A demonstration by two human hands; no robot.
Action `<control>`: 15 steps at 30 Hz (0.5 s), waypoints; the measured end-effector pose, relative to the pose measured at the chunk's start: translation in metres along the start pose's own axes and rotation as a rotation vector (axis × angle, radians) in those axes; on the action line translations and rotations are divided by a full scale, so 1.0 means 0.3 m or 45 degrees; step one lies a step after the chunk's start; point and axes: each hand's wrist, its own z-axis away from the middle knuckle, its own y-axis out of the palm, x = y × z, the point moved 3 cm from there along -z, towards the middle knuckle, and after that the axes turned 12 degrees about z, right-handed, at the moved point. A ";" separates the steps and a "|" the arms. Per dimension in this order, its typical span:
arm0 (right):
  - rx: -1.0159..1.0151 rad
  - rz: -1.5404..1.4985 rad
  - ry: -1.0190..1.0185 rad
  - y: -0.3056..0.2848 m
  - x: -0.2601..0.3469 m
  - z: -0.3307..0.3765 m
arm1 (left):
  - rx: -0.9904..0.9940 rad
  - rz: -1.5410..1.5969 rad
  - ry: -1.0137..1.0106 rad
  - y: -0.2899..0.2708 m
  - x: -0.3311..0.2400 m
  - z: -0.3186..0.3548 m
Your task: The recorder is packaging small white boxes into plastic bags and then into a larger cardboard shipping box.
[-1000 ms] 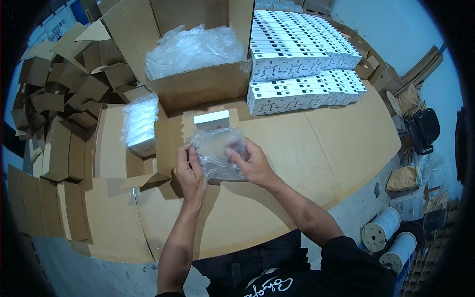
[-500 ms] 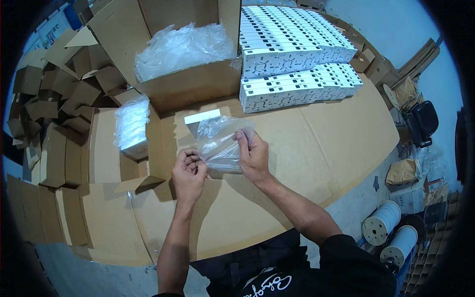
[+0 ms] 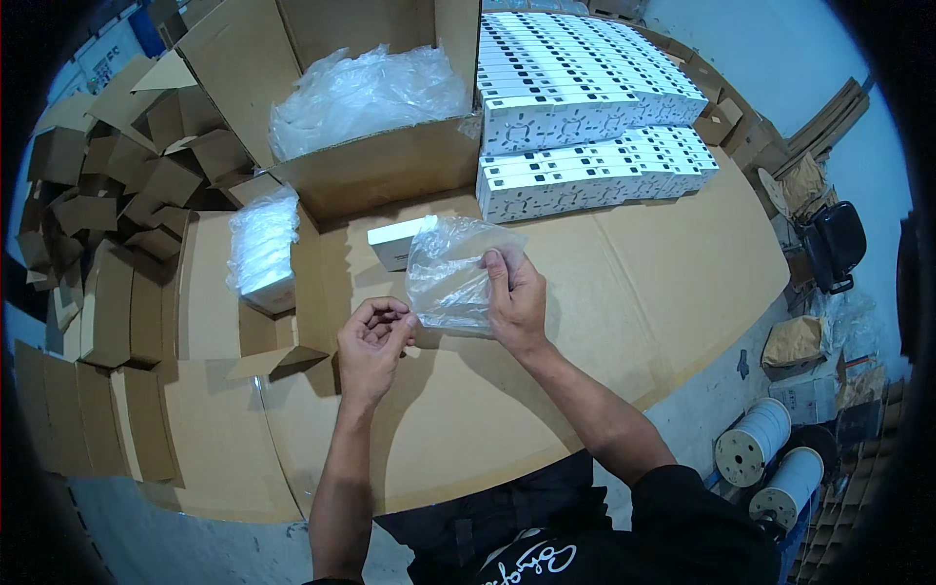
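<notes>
A clear plastic bag [image 3: 448, 278] is held up over the cardboard-covered table, and it looks flat. My right hand [image 3: 517, 300] grips its right side between thumb and fingers. At the bag's lower left corner, the thumb and fingertips of my left hand [image 3: 374, 343] are pinched together on the film. Just behind the bag a small white box [image 3: 392, 246] rests on the table, partly covered by it. To the left, an open brown carton [image 3: 310, 283] contains a row of white boxes in clear wrap [image 3: 263, 244].
At the back, a large open carton [image 3: 380, 166] holds a heap of clear plastic bags [image 3: 370, 97]. Stacked patterned white boxes [image 3: 565, 185] stand at the back right. Many empty brown cartons [image 3: 127, 185] pile up on the left. Cable spools [image 3: 753, 439] sit off the table's right side.
The bag has shifted right and slightly up with my right hand, showing more of the small white box. My left hand stays near the bag's lower left corner.
</notes>
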 end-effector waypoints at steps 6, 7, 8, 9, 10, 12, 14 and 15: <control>-0.001 0.035 0.004 -0.020 -0.005 -0.014 | 0.057 0.010 0.032 -0.035 -0.024 -0.007; 0.000 0.069 0.022 -0.025 -0.012 -0.018 | 0.088 0.007 -0.001 -0.054 -0.028 -0.010; -0.003 0.072 0.022 -0.028 -0.017 -0.021 | 0.120 0.003 -0.035 -0.071 -0.030 -0.014; -0.015 0.048 -0.003 -0.024 -0.015 -0.021 | 0.115 0.001 -0.031 -0.098 -0.025 -0.018; -0.028 0.023 -0.028 -0.021 -0.012 -0.021 | 0.105 0.031 0.048 -0.126 -0.018 -0.027; 0.058 0.042 -0.031 -0.019 -0.014 -0.014 | 0.097 0.065 0.125 -0.118 -0.019 -0.029; 0.144 0.058 -0.033 -0.008 -0.013 0.001 | -0.031 0.142 0.161 -0.035 -0.049 -0.012; 0.189 0.041 -0.087 0.008 -0.003 0.011 | -0.031 0.142 0.162 -0.013 -0.043 -0.007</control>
